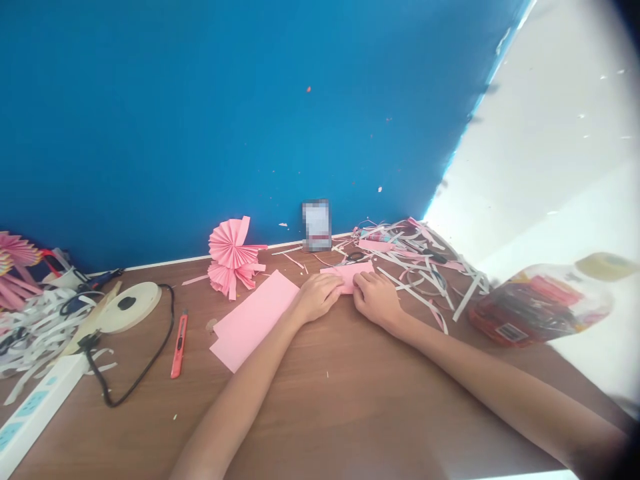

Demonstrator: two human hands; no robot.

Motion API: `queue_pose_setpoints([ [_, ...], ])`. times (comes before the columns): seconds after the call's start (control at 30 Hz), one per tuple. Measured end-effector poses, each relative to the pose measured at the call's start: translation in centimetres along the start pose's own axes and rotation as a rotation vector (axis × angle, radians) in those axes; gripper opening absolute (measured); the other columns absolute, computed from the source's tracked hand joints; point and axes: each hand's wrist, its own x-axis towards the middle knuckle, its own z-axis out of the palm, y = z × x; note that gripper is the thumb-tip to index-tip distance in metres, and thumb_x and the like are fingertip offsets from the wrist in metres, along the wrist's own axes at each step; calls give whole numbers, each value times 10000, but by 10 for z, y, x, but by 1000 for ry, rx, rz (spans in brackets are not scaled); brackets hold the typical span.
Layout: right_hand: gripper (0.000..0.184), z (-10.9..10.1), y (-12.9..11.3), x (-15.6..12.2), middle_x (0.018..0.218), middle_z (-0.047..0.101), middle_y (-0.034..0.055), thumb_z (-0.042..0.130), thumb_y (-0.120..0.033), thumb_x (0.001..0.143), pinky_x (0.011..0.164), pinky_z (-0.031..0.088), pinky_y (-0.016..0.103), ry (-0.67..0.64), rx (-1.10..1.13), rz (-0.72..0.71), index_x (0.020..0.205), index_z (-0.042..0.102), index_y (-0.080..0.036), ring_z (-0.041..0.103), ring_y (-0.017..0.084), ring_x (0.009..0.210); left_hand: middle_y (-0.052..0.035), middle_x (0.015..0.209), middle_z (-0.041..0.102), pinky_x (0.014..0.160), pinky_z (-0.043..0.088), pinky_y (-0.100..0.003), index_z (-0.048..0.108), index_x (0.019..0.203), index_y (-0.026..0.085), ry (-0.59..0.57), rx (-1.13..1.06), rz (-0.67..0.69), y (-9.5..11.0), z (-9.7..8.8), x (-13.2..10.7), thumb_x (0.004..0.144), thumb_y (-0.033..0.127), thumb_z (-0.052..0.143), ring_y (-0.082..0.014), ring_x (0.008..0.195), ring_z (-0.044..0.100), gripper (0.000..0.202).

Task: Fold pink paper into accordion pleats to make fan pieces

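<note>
— Where to look first?
— At the centre of the frame, on the wooden tabletop (360, 400). Note the left hand (317, 297), palm down with fingers on one end of the pink paper (349, 272), and the right hand (376, 297), curled over the other. Pinching or merely pressing? Impossible to tell.
— How best to handle it?
— Probably by keeping it flat against the wood, squaring the edges and pressing evenly from both ends.
— And around it, biggest first?
— At centre right, a tangle of paper strips (425, 257), close beside the right hand and likely to catch underneath. At the right edge, a clear plastic jar (540, 300); at lower left, a white power strip (43, 407).
— Anything smaller?
— Left of centre, loose pink sheets (260, 317), partly hidden behind the left forearm, so easily nudged. Above those, pleated pink fans (233, 245); further left, a red utility knife (179, 347), clear of both hands.
</note>
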Motion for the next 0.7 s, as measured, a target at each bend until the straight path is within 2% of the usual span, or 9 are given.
queue_pose_setpoints([
  [0.13, 102, -2, -1, -1, 790, 638, 60, 454, -173, 796, 712, 252, 324, -18, -26, -22, 778, 554, -185, 516, 191, 764, -55, 1245, 623, 1020, 395, -370, 541, 1284, 230, 47, -50, -41, 0, -3, -1, 979, 292, 331, -187, 1179, 539, 374],
  [0.23, 99, -2, -1, -1, 778, 639, 55, 463, -166, 779, 701, 248, 327, -42, -38, -41, 757, 558, -186, 517, 184, 739, -44, 1374, 525, 1088, 330, -387, 446, 1373, 260, 76, -71, -94, -4, -5, 2, 988, 342, 312, -187, 1308, 422, 415],
  [0.33, 105, -2, -1, -1, 761, 635, 47, 460, -161, 780, 692, 246, 326, -46, -39, -56, 746, 556, -187, 517, 179, 730, -15, 1492, 384, 1150, 223, -438, 324, 1447, 303, -7, -90, -153, -11, -3, 7, 992, 419, 264, -197, 1415, 257, 474],
  [0.4, 108, -2, -1, -1, 756, 633, 42, 457, -159, 782, 690, 245, 323, -44, -34, -64, 739, 552, -188, 518, 175, 729, -4, 1512, 349, 1164, 186, -446, 278, 1468, 318, -61, -121, -194, -16, -1, 9, 994, 442, 211, -189, 1431, 222, 494],
  [0.53, 104, -1, 0, -1, 766, 636, 43, 458, -156, 782, 687, 244, 321, -45, -27, -62, 736, 547, -186, 516, 173, 729, 1, 1483, 399, 1161, 206, -434, 363, 1431, 307, -61, -150, -248, -23, 4, 9, 997, 450, 149, -176, 1405, 283, 505],
  [0.7, 93, 0, 0, 0, 764, 636, 45, 463, -154, 778, 686, 240, 321, -52, -20, -64, 733, 537, -187, 514, 176, 738, -37, 1425, 478, 1132, 274, -423, 499, 1334, 249, 75, -64, -339, -30, 11, 7, 997, 436, 162, -191, 1356, 369, 512],
])
